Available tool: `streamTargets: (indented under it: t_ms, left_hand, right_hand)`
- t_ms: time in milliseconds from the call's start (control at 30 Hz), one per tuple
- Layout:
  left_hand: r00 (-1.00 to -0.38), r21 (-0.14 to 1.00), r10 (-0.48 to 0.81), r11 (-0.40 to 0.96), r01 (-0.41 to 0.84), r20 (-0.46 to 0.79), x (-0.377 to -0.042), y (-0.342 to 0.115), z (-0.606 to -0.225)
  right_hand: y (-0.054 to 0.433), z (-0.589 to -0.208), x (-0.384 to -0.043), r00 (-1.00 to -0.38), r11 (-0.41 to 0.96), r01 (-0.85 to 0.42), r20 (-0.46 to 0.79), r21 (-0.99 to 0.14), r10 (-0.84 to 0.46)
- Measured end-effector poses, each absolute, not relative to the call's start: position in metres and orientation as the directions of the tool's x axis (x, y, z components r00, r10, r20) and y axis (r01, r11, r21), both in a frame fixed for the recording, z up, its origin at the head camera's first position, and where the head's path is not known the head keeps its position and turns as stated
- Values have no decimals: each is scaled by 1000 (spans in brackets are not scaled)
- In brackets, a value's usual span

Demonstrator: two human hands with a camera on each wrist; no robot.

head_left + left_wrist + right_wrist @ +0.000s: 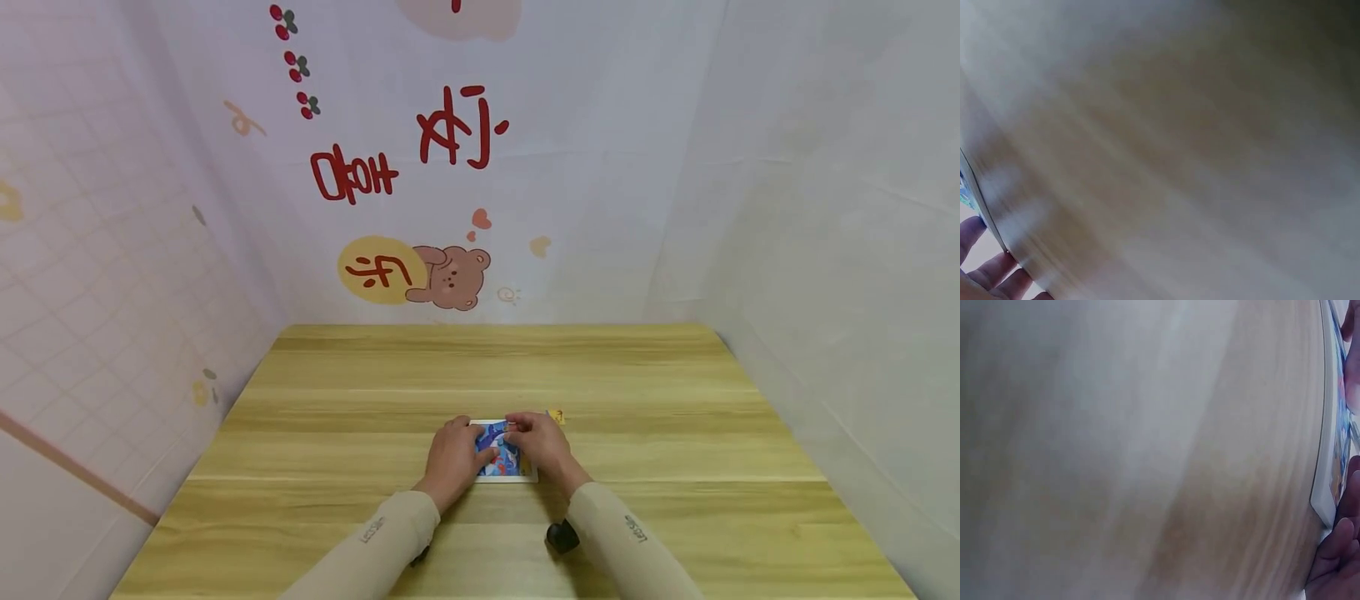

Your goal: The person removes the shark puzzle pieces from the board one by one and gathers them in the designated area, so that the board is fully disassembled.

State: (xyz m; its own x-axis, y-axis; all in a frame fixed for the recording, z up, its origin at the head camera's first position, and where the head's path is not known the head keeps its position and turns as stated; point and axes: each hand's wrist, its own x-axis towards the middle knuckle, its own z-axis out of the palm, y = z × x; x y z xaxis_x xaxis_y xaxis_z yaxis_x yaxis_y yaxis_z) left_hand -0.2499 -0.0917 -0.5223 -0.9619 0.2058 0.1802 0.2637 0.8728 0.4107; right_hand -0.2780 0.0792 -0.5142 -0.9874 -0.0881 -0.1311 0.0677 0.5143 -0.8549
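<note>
A small white-framed board with a blue cartoon picture, seemingly a jigsaw puzzle (504, 460), lies flat on the table. My left hand (453, 454) holds its left side, thumb over the picture and fingers along the frame's edge. In the left wrist view, the left fingers (992, 270) touch the white frame at the lower left corner. My right hand (546, 446) is over the board's upper right, thumb and index finger bent toward each other. Whether a piece lies between them is too small to tell. The right wrist view shows right fingers (1335, 547) beside a frame corner.
A small yellow piece (556, 416) lies on the wooden table (337, 467) just beyond the right hand. A black object (562, 537) shows beside the right sleeve. Printed cloth walls (585, 183) enclose the table's back and sides.
</note>
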Motion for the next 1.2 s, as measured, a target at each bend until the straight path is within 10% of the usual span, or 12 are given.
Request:
streamTargets:
  t_ms: [1200]
  left_hand:
    - [-963,426,200,867,259,178,-247,-85,-521]
  right_hand:
    - [168,-491,-302,-989,223,88,-113,-971,-99]
